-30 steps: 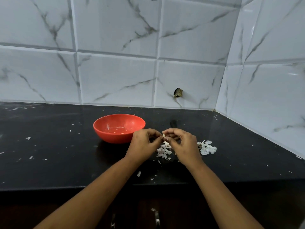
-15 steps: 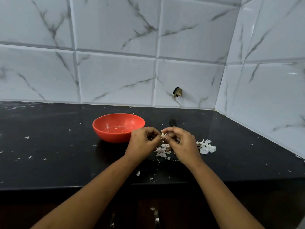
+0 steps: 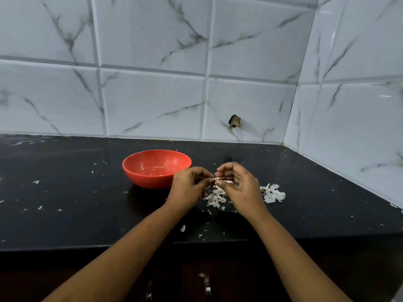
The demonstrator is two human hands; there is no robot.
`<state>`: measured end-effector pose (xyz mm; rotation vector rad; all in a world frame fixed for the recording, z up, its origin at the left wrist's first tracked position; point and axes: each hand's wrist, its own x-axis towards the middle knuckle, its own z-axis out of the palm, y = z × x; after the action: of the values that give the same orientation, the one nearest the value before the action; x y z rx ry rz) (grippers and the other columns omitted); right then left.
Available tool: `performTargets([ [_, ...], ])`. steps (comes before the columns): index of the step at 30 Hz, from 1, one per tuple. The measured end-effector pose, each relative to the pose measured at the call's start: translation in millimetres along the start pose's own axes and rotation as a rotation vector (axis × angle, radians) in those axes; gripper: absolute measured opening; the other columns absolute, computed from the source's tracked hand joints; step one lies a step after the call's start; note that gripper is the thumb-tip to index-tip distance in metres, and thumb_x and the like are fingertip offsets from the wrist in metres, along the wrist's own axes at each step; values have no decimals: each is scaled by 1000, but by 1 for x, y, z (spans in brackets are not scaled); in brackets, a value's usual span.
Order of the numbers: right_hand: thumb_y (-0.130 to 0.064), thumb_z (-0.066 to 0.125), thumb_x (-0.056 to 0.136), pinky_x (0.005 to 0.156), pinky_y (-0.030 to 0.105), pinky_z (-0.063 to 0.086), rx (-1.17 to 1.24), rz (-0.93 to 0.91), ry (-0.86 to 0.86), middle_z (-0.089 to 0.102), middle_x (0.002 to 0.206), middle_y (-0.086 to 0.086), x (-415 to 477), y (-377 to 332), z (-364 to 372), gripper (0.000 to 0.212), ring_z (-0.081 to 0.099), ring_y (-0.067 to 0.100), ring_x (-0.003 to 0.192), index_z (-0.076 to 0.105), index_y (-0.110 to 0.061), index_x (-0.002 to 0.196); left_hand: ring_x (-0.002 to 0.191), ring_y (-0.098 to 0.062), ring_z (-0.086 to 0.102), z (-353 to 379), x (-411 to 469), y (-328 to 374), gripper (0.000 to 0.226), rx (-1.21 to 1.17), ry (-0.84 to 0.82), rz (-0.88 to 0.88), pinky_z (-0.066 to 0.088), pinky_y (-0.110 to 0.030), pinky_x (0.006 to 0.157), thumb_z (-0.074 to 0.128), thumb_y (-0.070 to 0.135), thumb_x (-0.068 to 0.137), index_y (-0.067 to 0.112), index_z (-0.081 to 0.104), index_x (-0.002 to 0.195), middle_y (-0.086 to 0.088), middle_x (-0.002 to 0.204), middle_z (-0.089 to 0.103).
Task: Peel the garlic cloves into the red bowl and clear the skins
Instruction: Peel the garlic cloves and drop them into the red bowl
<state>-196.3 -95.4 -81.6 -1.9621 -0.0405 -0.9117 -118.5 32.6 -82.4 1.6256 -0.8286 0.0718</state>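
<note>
Black stone countertop (image 3: 65,203) is running along the marble-veined white tile wall (image 3: 152,101), and the person is standing at its front edge with both forearms reaching out over it. The left hand (image 3: 189,186) and the right hand (image 3: 242,186) are meeting just above the counter, fingertips touching. Between them they are pinching a small pale garlic clove (image 3: 218,178). The left fingers are curling in on it from one side. The right thumb and forefinger are closing on it from the other, with the remaining right fingers arching loosely above. The clove is being held in the air, just right of the red bowl (image 3: 148,180), not inside it.

The bowl is sitting upright on the counter, its near right side partly hidden behind the left hand. A few pale bits are lying in its bottom, too small to make out. Directly under the hands a heap of white skins (image 3: 214,198) is lying on the stone. A second heap (image 3: 272,192) is sitting just beyond the right hand, apart from the first. Smaller flakes are lying scattered across the counter. A dark stub (image 3: 234,121) is sticking out of the wall behind.
</note>
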Motion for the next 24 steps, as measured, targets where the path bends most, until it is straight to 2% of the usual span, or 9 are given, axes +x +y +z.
performTargets([
  [3,-1,73,80,73,31,57,-21,7,33,71,81,-4,0,1,-1,26,68,4,81,59,-20,89,43,-2,54,0,0,0,20,20,-14,0,44,-15,45,67,4,86,21,64,77,2,61,63],
  [5,-1,73,80,74,36,58,-45,-12,55,71,76,-2,0,2,-1,30,69,5,81,49,-17,86,45,-3,55,1,-1,0,17,42,-34,-5,46,-16,47,66,6,87,20,64,79,-3,66,66],
  [8,5,68,82,73,34,57,-155,-125,69,63,75,2,-2,1,0,43,68,3,83,37,-26,81,47,-4,57,1,0,-1,10,21,-78,-53,43,-14,47,62,6,90,13,64,84,-1,72,68],
  [10,8,63,84,73,35,56,-265,-221,65,61,78,-2,-3,0,2,53,67,7,84,31,-35,79,49,-6,58,0,1,-2,12,-48,-110,-95,42,-16,47,59,5,92,13,63,84,-1,73,69],
  [13,8,62,84,73,35,57,-321,-277,76,62,80,-5,-2,0,2,55,67,11,85,31,-38,82,51,-8,58,-1,1,-3,12,-133,-132,-134,43,-18,46,57,4,92,11,62,84,-3,73,68],
  [18,3,70,82,70,20,55,-170,-136,94,70,79,-5,-2,-1,0,46,68,-1,79,38,-30,83,51,-8,59,1,0,-2,14,-93,-95,-109,43,-18,46,58,6,93,16,61,83,-1,73,68],
  [24,2,65,85,71,33,57,-139,-35,70,72,78,-13,0,0,0,38,69,5,72,43,-28,88,47,-3,57,1,0,-1,16,-4,-28,-54,43,-16,45,60,5,91,17,61,80,6,63,61],
])
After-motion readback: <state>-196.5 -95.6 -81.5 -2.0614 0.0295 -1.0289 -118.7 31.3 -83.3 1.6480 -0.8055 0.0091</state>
